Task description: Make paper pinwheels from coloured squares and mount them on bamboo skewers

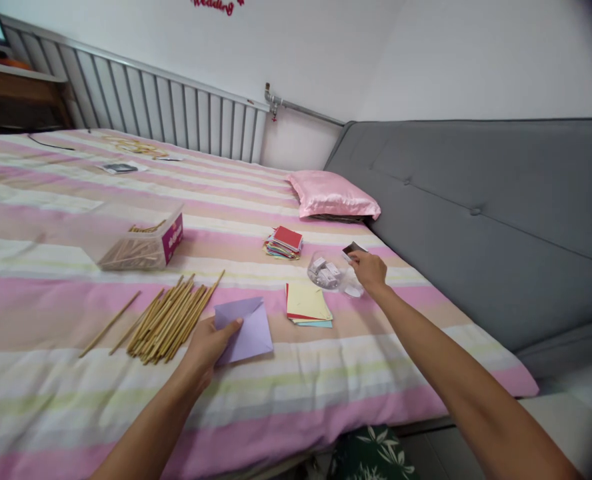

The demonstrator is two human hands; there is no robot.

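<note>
My left hand point(210, 347) grips a lavender envelope point(249, 333), thumb on top, close above the bed's near side. Out to the right, my right hand point(369, 268) pinches a small dark card point(355, 249) with a pale border. Just left of that hand sits a clear round container point(325, 272) with small white pieces inside, and a clear lid point(352, 288) lies beside it. Between my hands rests a small stack of coloured envelopes point(309, 303), pale yellow uppermost. A taller stack with a red one on top point(287, 239) stands farther back.
Thin brown sticks point(173, 320) lie in a pile left of my left hand. Behind them is a clear plastic box point(136, 253) holding more sticks. A pink pillow point(333, 193) lies against the grey headboard point(501, 213). The striped bedspread point(236, 427) ends near my legs.
</note>
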